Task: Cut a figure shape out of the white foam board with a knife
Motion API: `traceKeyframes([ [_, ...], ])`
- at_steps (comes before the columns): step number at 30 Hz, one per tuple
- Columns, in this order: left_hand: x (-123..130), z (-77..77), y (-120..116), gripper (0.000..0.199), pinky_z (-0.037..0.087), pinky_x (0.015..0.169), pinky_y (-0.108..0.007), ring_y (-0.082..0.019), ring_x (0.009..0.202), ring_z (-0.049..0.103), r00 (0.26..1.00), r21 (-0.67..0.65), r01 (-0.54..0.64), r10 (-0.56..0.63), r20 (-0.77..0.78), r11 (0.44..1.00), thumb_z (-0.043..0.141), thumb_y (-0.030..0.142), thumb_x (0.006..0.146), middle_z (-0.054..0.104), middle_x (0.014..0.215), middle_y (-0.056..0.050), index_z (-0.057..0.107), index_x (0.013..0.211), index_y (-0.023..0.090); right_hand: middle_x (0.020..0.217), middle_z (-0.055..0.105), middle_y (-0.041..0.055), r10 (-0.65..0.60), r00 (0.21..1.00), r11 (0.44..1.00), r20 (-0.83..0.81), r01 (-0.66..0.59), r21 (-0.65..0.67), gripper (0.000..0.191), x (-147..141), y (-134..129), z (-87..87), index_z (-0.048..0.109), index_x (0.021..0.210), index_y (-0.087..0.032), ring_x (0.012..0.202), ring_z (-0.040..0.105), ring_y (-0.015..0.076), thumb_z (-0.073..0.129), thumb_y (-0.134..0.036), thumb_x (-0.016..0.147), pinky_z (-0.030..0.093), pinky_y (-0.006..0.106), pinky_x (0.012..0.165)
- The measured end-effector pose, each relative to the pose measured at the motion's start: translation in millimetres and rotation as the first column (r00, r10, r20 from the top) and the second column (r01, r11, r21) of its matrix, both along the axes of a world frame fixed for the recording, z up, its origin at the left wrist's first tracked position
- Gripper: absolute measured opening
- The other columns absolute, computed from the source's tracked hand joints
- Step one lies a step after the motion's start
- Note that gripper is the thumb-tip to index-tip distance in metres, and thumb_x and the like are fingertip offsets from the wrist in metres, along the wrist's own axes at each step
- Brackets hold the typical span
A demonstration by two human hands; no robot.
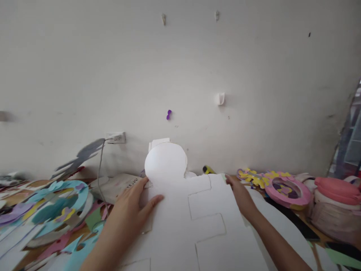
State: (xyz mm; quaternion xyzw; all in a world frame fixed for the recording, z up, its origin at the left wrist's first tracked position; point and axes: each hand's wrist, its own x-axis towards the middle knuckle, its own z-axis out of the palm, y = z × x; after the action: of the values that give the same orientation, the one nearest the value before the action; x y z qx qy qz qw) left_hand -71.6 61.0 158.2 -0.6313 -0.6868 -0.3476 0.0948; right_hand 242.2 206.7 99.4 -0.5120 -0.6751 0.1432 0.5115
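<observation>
A large white sheet with pencilled stepped lines fills the lower middle, and a rounded white cut-out shape rises at its far edge. On the sheet's left side lies my left hand, its thumb stretched over the surface and its other fingers along the edge. My right hand is at the sheet's far right corner, its fingertips bent behind the edge and partly hidden. Both hands hold the sheet by its sides.
Coloured paper cut-outs lie heaped at the left, near a cable from a wall socket. On the right are a pink ring, yellow paper flowers and a pink-topped bag. The wall stands behind.
</observation>
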Motion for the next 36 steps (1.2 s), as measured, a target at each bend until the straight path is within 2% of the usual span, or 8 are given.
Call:
traceKeyframes([
  [2, 5, -3.7, 2, 0.056, 0.053, 0.094, -0.049, -0.035, 0.11, 0.067, 0.999, 0.049, 0.008, -0.007, -0.034, 0.999, 0.049, 0.06, 0.085, 0.073, 0.116, -0.014, 0.062, 0.12, 0.018, 0.101, 0.073, 0.0164, -0.064, 0.99, 0.997, -0.127, 0.068, 0.029, 0.049, 8, -5, 22.1, 0.068, 0.11, -0.015, 0.098, 0.069, 0.0332, 0.058, -0.041, 0.07, 0.052, 0.05, 0.087],
  [5, 9, -9.7, 5, 0.057, 0.052, 0.095, -0.05, -0.035, 0.11, 0.067, 0.998, 0.06, 0.014, -0.011, -0.061, 0.998, 0.046, 0.059, 0.087, 0.072, 0.117, -0.015, 0.062, 0.121, 0.015, 0.11, 0.069, 0.0086, -0.04, 0.819, 0.982, -0.572, 0.139, 0.131, 0.06, 17, -31, 55.3, 0.062, 0.12, -0.022, 0.102, 0.066, 0.0275, 0.072, -0.043, 0.065, 0.051, 0.045, 0.091],
  [9, 13, -11.8, 8, 0.063, 0.05, 0.1, -0.048, -0.034, 0.115, 0.064, 0.998, 0.03, -0.011, 0.013, -0.059, 0.999, 0.043, 0.061, 0.088, 0.071, 0.121, -0.017, 0.06, 0.125, 0.013, 0.098, 0.065, -0.002, 0.147, 0.534, 0.951, -0.833, 0.155, 0.267, 0.042, 11, -82, 77.6, 0.065, 0.098, -0.029, 0.098, 0.062, 0.0187, 0.084, -0.031, 0.06, 0.048, 0.034, 0.097],
  [10, 15, -10.8, 7, 0.065, 0.05, 0.1, -0.049, -0.034, 0.115, 0.064, 0.999, 0.012, -0.012, 0.013, -0.051, 1.0, 0.042, 0.062, 0.087, 0.07, 0.122, -0.018, 0.061, 0.125, 0.012, 0.095, 0.063, -0.004, 0.174, 0.524, 0.946, -0.834, 0.147, 0.289, 0.038, 6, -93, 78.1, 0.065, 0.09, -0.029, 0.098, 0.061, 0.0164, 0.086, -0.03, 0.059, 0.048, 0.03, 0.097],
  [14, 19, -7.3, 4, 0.068, 0.051, 0.097, -0.05, -0.035, 0.114, 0.065, 0.999, 0.005, -0.016, 0.016, -0.046, 1.0, 0.041, 0.062, 0.085, 0.071, 0.121, -0.018, 0.062, 0.124, 0.011, 0.079, 0.061, -0.005, 0.334, 0.538, 0.941, -0.774, -0.142, 0.308, 0.033, -19, -111, 68.8, 0.064, 0.075, -0.026, 0.079, 0.06, 0.0126, 0.09, -0.036, 0.057, 0.053, 0.021, 0.074],
  [17, 19, -10.2, 2, 0.065, 0.052, 0.095, -0.052, -0.036, 0.112, 0.065, 0.996, 0.05, -0.042, 0.046, -0.074, 0.998, 0.042, 0.063, 0.086, 0.072, 0.117, -0.017, 0.062, 0.124, 0.013, 0.073, 0.061, -0.0042, 0.415, 0.622, 0.91, -0.664, -0.3, 0.287, 0.029, -32, -108, 60.3, 0.065, 0.076, -0.025, 0.066, 0.058, 0.0115, 0.087, -0.04, 0.064, 0.051, 0.02, 0.061],
  [23, 16, -16.8, 0, 0.062, 0.05, 0.095, -0.05, -0.035, 0.111, 0.065, 0.991, 0.077, -0.035, 0.044, -0.128, 0.996, 0.043, 0.061, 0.09, 0.072, 0.116, -0.015, 0.059, 0.127, 0.015, 0.066, 0.059, -0.0031, 0.325, 0.754, 0.945, -0.57, -0.233, 0.23, 0.026, -40, -106, 60.8, 0.062, 0.072, -0.023, 0.06, 0.057, 0.0131, 0.084, -0.035, 0.063, 0.051, 0.022, 0.055],
  [36, 17, -15.4, 1, 0.063, 0.051, 0.095, -0.051, -0.036, 0.111, 0.065, 0.993, 0.06, -0.043, 0.05, -0.111, 0.997, 0.044, 0.061, 0.088, 0.072, 0.118, -0.017, 0.059, 0.126, 0.013, 0.065, 0.048, -0.0058, 0.284, 0.721, 0.957, -0.632, -0.254, 0.14, 0.034, -41, -87, 37.1, 0.059, 0.074, -0.024, 0.06, 0.048, 0.0119, 0.087, -0.04, 0.063, 0.043, 0.021, 0.053],
])
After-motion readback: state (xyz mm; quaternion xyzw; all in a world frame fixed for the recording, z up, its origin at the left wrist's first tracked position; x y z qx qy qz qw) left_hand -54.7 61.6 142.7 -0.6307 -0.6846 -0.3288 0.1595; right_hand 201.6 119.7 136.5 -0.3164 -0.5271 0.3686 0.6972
